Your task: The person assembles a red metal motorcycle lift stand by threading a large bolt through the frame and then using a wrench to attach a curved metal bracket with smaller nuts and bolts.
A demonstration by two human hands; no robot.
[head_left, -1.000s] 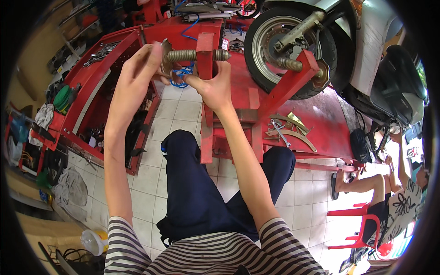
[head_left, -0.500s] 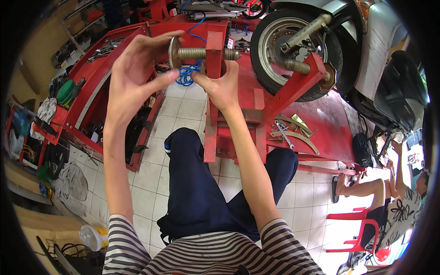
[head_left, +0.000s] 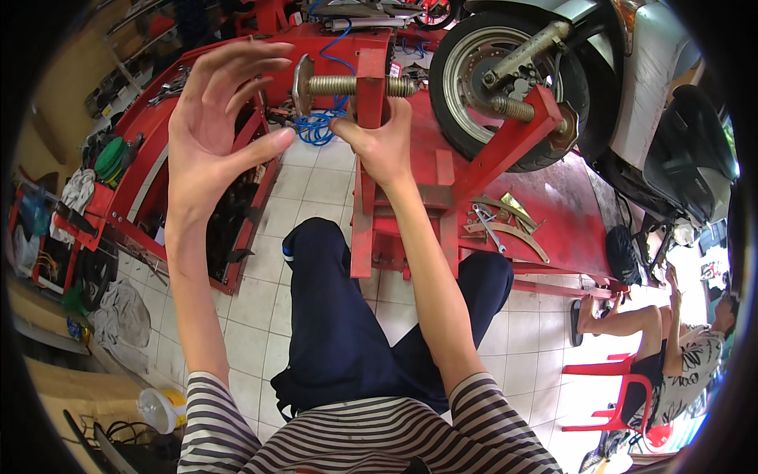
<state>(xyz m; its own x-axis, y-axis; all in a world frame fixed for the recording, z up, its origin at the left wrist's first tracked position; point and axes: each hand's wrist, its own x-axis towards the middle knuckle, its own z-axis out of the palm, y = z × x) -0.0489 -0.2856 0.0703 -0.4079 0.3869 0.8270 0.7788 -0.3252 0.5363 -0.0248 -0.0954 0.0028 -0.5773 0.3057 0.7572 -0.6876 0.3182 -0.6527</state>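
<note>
A threaded clamp screw (head_left: 332,85) runs level through the top of a red steel upright (head_left: 371,69). At its left end sits a worn metal turning plate (head_left: 302,85). My left hand (head_left: 201,134) is just left of that plate, apart from it, fingers spread and curved with nothing in them. My right hand (head_left: 380,146) wraps round the red upright below the screw, its thumb on the left side. Across from it, a second red arm (head_left: 509,146) carries another screw (head_left: 513,109) beside a scooter's front wheel (head_left: 482,87).
Wrenches (head_left: 488,225) and curved metal pieces lie on the red lift platform (head_left: 442,134). A blue hose (head_left: 316,128) is coiled beyond my hands. A red tool cart (head_left: 142,170) stands left. At right, another person sits on a red chair (head_left: 632,395).
My left hand has drawn back leftward from the turning plate, and the plate has rotated to another angle. My right hand stays on the upright. The seated person's arm has shifted.
</note>
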